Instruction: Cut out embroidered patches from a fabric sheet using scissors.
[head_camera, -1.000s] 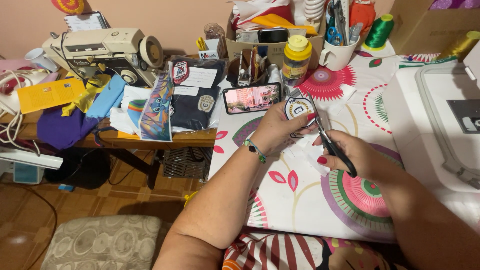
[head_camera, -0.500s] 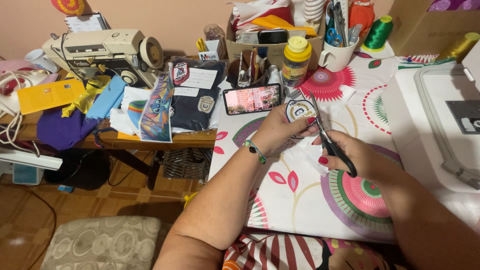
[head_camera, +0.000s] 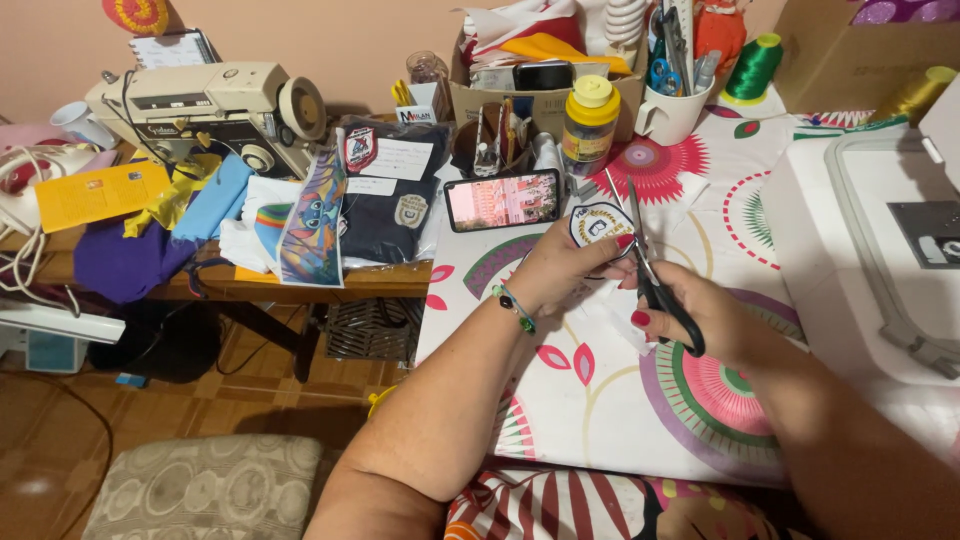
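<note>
The left hand (head_camera: 565, 268) pinches a round embroidered patch (head_camera: 598, 222) between thumb and fingers, holding it just above the flowered tablecloth (head_camera: 600, 400). The right hand (head_camera: 700, 318) is closed through the black handles of a pair of scissors (head_camera: 650, 262), whose blades run up toward twelve o'clock and meet the patch at its right edge — whether they are cutting fabric or only touching it I cannot tell. A scrap of white backing hangs beneath the two hands.

From the patch, a phone (head_camera: 503, 200) with a lit screen lies at nine o'clock, just beside it. A yellow-capped bottle (head_camera: 590, 122) stands at twelve o'clock, and a white mug (head_camera: 672, 112) stuffed with tools at about one. Far off at ten o'clock sits a cream sewing machine (head_camera: 215, 112) — between it and the phone, a folded dark garment in a clear bag (head_camera: 390, 190).
</note>
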